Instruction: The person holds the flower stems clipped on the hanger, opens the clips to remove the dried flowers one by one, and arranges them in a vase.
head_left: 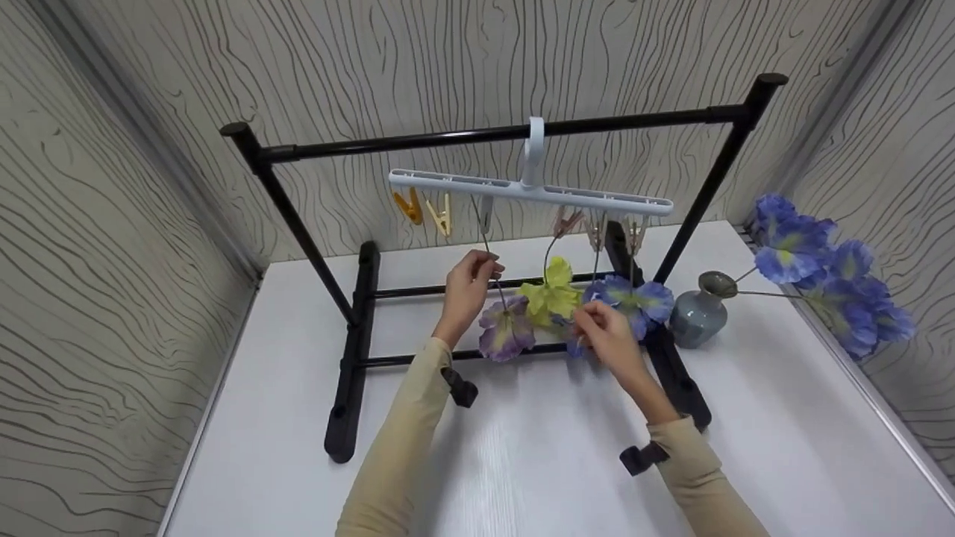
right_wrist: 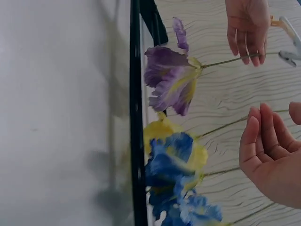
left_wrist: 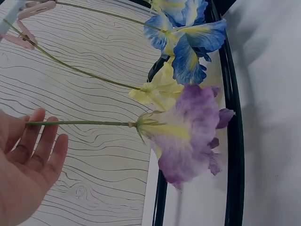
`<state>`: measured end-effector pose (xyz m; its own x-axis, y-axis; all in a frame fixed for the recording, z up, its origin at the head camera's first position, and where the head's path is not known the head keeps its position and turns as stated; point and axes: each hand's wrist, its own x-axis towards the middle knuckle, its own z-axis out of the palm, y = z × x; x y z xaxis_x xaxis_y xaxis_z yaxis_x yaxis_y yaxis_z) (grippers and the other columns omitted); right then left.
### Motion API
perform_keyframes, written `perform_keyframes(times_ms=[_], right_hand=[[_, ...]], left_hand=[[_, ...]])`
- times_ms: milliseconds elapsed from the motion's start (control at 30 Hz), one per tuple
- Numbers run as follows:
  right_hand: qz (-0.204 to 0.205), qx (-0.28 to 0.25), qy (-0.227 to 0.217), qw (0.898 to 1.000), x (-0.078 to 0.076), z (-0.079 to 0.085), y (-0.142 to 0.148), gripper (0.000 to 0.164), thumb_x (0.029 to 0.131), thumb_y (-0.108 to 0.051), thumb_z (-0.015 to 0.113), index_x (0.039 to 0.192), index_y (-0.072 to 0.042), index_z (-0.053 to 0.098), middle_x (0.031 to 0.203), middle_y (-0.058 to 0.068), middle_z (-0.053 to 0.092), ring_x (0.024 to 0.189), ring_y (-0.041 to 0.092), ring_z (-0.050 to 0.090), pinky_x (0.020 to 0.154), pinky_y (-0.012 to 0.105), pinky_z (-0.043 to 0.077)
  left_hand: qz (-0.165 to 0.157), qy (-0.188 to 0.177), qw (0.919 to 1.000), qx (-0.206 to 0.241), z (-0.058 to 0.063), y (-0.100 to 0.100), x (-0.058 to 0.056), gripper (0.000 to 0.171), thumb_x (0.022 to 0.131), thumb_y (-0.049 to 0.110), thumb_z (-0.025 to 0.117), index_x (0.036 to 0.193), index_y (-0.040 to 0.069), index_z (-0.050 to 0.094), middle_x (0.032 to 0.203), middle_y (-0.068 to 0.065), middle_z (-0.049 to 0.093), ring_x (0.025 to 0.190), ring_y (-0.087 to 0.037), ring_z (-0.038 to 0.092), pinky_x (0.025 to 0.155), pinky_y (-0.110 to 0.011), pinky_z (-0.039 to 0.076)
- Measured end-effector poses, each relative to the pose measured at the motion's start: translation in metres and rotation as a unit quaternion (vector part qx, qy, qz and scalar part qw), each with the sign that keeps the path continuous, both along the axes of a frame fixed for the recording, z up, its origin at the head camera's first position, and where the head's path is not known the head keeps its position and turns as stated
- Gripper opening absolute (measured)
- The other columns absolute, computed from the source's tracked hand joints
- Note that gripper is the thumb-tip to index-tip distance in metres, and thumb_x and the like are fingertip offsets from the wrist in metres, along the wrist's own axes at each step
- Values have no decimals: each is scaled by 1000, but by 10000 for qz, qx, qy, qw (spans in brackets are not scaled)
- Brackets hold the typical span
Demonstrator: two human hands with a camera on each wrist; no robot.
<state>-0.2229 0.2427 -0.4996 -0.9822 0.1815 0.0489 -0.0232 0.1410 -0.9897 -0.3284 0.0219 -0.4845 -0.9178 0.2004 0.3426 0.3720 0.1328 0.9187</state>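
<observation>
My left hand [head_left: 466,291] is beside the stem of a purple artificial flower [head_left: 507,330], its loosely extended fingers touching the stem in the left wrist view. That flower hangs head-down from a grey clothespin [head_left: 486,214] on a light-blue clip hanger [head_left: 477,186]. My right hand [right_wrist: 275,155] has relaxed, bent fingers with nothing between them, the thumb apart. It hovers in front of the yellow flower [head_left: 550,291] and blue flowers [head_left: 634,300]. These also hang head-down, their stems running up to pink clothespins [head_left: 567,222] and a pale one [head_left: 636,235].
The hanger hooks over the top bar [head_left: 448,139] of a black rack. An orange clothespin [head_left: 409,206] and a yellow clothespin [head_left: 440,215] hang at its left, holding nothing. A grey-blue vase [head_left: 699,319] with blue flowers [head_left: 835,276] stands right of the rack on the white table [head_left: 522,462].
</observation>
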Motion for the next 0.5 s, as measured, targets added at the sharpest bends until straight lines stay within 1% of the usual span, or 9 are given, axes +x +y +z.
perform_keyframes(times_ms=[67, 100, 133, 233, 300, 333, 367, 433, 500], right_hand=[[154, 58, 169, 9997, -11, 11, -10, 16, 106, -11, 60, 103, 5, 64, 87, 13, 70, 77, 17, 67, 63, 24, 53], [208, 31, 256, 9995, -17, 16, -14, 18, 106, -11, 59, 106, 6, 64, 90, 16, 70, 81, 21, 68, 65, 24, 54], [246, 12, 330, 9992, -22, 21, -18, 20, 107, -13, 59, 108, 6, 64, 92, 15, 70, 84, 20, 69, 66, 25, 56], [382, -211, 525, 9977, -39, 36, -28, 24, 107, -14, 59, 116, 8, 62, 99, 13, 71, 91, 20, 71, 75, 29, 60], [499, -408, 631, 9959, -49, 45, -35, 25, 107, -13, 59, 120, 8, 61, 105, 15, 70, 97, 21, 71, 81, 31, 60], [557, -499, 668, 9950, -54, 50, -38, 26, 107, -13, 59, 123, 8, 61, 108, 14, 70, 100, 22, 70, 84, 32, 60], [633, -617, 707, 9936, -58, 54, -41, 28, 107, -13, 58, 126, 9, 59, 114, 17, 69, 106, 26, 69, 87, 33, 59], [685, -844, 799, 9909, -66, 61, -46, 33, 107, -12, 58, 131, 10, 56, 123, 23, 66, 116, 34, 65, 94, 35, 57], [751, -1151, 867, 9867, -72, 67, -50, 36, 107, -10, 57, 135, 12, 53, 130, 26, 61, 123, 39, 60, 102, 40, 53]], left_hand=[[-30, -38, 10000, 25, 0, 0, 3, 17, 108, 1, 52, 114, -7, 65, 103, -23, 72, 96, -37, 71, 86, -38, 58], [-38, -52, 10000, 20, 1, 0, 5, 17, 108, 1, 52, 114, -7, 65, 102, -22, 72, 94, -34, 71, 85, -36, 59], [-44, -77, 10000, 36, 1, 1, 6, 17, 108, 1, 52, 114, -6, 65, 102, -24, 71, 94, -36, 70, 84, -37, 59], [-80, -228, 9997, 31, 2, 3, 11, 17, 108, 3, 52, 114, -5, 66, 102, -22, 72, 95, -36, 71, 80, -35, 60], [-117, -332, 9994, 29, 3, 4, 14, 17, 108, 4, 52, 113, -3, 67, 100, -18, 72, 96, -35, 71, 79, -34, 61], [-151, -377, 9992, 60, 4, 5, 15, 17, 108, 4, 52, 113, -3, 67, 100, -18, 72, 99, -38, 70, 79, -35, 61], [-178, -423, 9989, 54, 5, 6, 16, 17, 109, 4, 52, 113, -2, 67, 99, -16, 72, 99, -37, 71, 77, -32, 61], [-274, -459, 9985, 111, 5, 9, 18, 16, 108, 3, 52, 112, -3, 66, 98, -15, 71, 99, -38, 71, 77, -33, 62], [-323, -493, 9982, 107, 6, 12, 20, 16, 108, 4, 52, 111, -3, 66, 96, -14, 71, 98, -36, 71, 77, -32, 61]])
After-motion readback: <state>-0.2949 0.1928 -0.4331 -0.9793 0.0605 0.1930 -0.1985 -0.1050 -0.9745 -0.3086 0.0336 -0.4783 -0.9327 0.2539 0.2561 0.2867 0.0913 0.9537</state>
